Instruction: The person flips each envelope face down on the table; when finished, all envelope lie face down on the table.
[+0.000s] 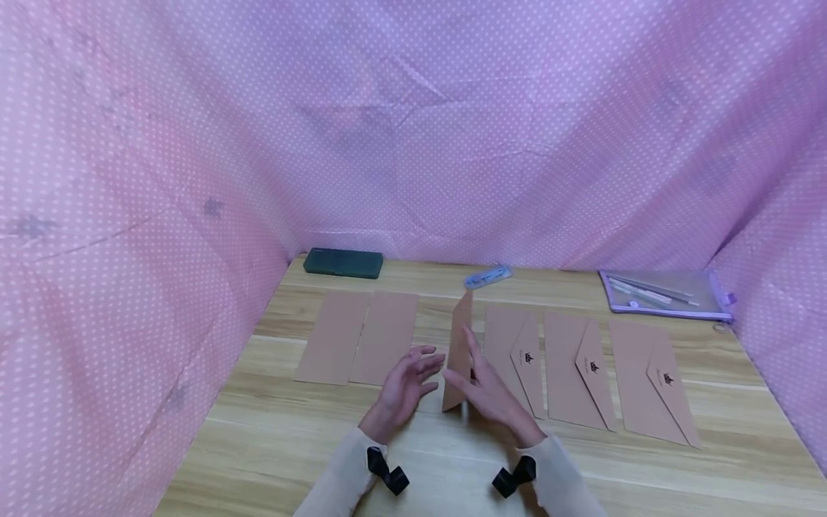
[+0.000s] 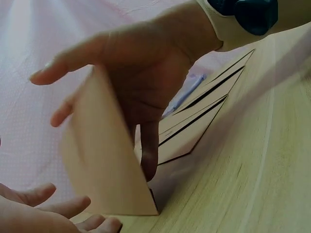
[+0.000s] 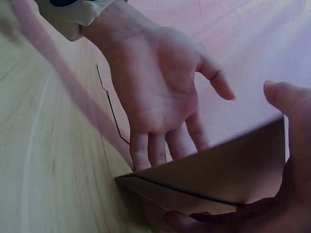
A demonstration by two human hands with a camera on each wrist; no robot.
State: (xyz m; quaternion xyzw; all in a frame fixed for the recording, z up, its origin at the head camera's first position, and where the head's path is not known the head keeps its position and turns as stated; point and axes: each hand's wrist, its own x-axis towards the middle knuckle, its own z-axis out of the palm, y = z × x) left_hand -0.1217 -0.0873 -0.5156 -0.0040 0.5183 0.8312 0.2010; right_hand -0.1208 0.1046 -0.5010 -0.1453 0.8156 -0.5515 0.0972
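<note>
At the centre of the head view, my right hand [image 1: 492,395] holds a brown envelope [image 1: 459,345] on edge between thumb and fingers. My left hand [image 1: 402,389] is apart from it, just to its left, fingers loosely extended. On the bench [image 1: 278,424], two plain sheets [image 1: 386,337] lie left of centre; three crown-printed envelopes [image 1: 568,373] lie at right.

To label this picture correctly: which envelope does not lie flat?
The envelope held by the right hand: it stands on edge, while the other five envelopes lie flat.
</note>
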